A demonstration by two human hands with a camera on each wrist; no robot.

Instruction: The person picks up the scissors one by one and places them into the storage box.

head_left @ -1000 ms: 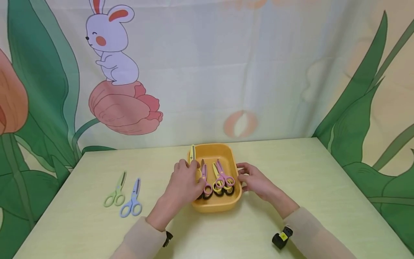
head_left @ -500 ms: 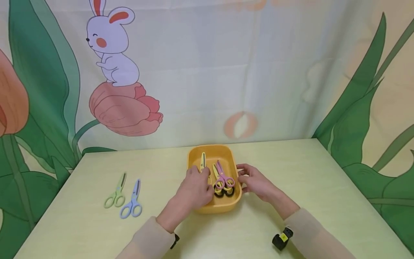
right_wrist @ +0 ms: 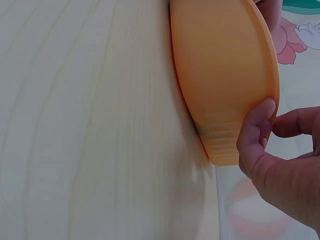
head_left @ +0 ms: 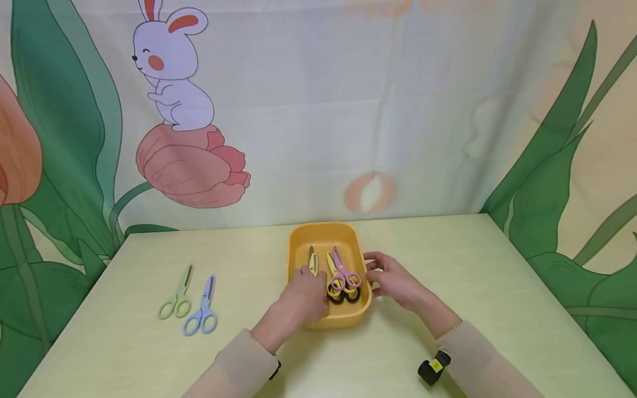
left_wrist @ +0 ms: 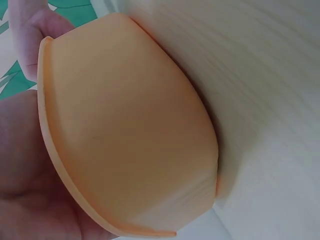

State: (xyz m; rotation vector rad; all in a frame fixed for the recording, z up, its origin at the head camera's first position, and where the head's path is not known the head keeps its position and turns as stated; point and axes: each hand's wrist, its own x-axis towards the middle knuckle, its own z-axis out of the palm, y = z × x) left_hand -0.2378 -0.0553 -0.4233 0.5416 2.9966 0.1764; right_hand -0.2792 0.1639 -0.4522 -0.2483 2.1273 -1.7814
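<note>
My left hand is down inside the orange plastic bin, its fingers around the handles of a pair of yellow scissors. The blades point to the far side and lie over other scissors, mostly hidden by the hand. Beside them in the bin, pink scissors rest on a yellow pair and a black-handled pair. At the bin's right side, my right hand pinches the rim. In the right wrist view, the thumb presses the outer wall.
Green scissors and blue scissors lie on the table left of the bin. Behind the table hangs a printed cloth with a rabbit and plants. Black straps with small devices are on the wrists.
My left hand has carried the yellow scissors right and toward me, lowering them over the left-hand scissors in the bin. The right hand stays at the rim.
</note>
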